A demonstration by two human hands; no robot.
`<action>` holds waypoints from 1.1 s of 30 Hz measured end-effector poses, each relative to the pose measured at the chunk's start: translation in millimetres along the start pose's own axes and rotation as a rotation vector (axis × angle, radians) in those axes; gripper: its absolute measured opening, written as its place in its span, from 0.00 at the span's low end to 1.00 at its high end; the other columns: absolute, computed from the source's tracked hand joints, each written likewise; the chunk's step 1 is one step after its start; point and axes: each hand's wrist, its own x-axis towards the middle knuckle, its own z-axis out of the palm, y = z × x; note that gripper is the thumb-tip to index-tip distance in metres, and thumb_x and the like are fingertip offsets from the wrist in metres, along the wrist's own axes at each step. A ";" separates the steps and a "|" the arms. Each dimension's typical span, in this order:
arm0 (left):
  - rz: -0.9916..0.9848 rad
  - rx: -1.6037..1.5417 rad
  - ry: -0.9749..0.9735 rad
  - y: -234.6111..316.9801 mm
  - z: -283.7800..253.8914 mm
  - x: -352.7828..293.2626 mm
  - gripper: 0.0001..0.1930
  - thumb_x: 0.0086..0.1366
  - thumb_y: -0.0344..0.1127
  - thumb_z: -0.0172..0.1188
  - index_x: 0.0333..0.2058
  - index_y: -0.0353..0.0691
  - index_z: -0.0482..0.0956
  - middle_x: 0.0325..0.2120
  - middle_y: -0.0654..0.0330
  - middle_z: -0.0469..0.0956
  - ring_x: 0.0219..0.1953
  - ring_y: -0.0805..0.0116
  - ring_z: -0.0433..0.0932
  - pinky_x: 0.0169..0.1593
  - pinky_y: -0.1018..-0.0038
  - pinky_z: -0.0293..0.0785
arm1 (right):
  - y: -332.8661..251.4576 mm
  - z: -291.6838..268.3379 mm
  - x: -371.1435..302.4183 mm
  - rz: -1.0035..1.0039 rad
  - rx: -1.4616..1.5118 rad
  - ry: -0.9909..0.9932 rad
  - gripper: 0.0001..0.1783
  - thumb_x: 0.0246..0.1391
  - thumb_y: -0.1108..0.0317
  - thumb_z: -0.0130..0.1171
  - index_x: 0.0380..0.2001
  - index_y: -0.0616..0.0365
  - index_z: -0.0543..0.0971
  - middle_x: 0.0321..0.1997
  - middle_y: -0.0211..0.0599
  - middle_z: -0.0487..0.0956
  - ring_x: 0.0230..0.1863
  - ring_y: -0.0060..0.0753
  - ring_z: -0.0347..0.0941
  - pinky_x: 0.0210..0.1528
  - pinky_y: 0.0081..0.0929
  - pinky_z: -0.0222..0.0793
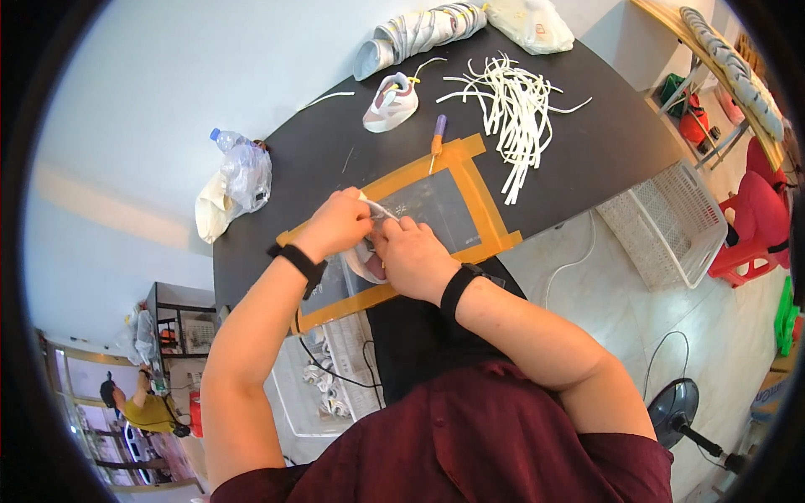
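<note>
Both hands are at a white and pink shoe upper point(360, 267), low over a clear sheet edged with orange tape point(495, 216) on the dark table. My left hand point(337, 222) is closed in a pinch at the end of a white shoelace point(379, 208), on the upper's far side. Bent fingers of my right hand point(414, 258) grip the upper from the right and cover much of it. Beyond them stands another white and pink upper point(392, 107) with a yellow bit at its top. A tool with a purple and orange handle point(438, 134) lies across the tape's far edge.
Loose white laces point(518, 121) are heaped at the far right of the table point(612, 134). Nested uppers point(423, 40) and a plastic bag point(532, 27) line the back. A bagged bottle point(247, 172) is at the left; a white crate point(662, 222) stands at the right, a fan point(675, 411) nearer.
</note>
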 end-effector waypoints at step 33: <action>0.147 -0.240 0.137 -10.5 4.9 -19.7 0.07 0.60 0.29 0.58 0.28 0.30 0.77 0.50 0.51 0.75 0.44 0.54 0.77 0.45 0.67 0.73 | 9.8 -23.6 14.8 -0.006 0.071 -0.305 0.23 0.58 0.60 0.56 0.56 0.53 0.75 0.51 0.40 0.74 0.55 0.43 0.69 0.57 0.40 0.62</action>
